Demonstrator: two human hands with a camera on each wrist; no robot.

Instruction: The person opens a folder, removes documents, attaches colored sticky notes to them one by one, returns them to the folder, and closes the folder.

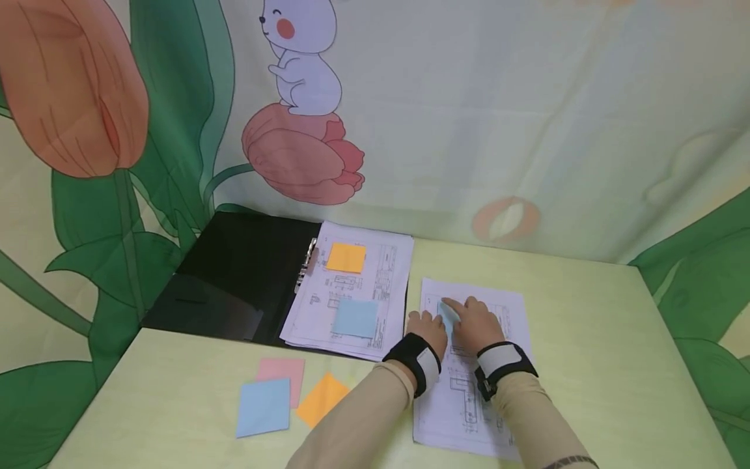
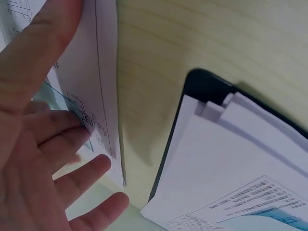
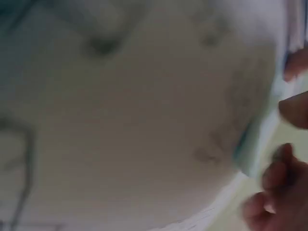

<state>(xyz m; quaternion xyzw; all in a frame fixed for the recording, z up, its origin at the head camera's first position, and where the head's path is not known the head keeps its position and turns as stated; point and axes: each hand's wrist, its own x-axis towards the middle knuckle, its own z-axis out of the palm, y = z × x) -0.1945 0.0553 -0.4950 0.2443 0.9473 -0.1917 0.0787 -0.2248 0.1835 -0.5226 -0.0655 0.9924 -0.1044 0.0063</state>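
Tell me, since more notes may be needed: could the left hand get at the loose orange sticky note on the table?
Probably yes. The left hand rests on the loose sheet; only bare table lies between it and the orange sticky note.

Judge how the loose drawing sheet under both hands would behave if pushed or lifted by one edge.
The drawing sheet looks like thin printed paper, so it would probably flop and bend if lifted by an edge. It lies flat on the smooth table, so it would likely slide easily. The left hand and right hand resting on it probably stop that.
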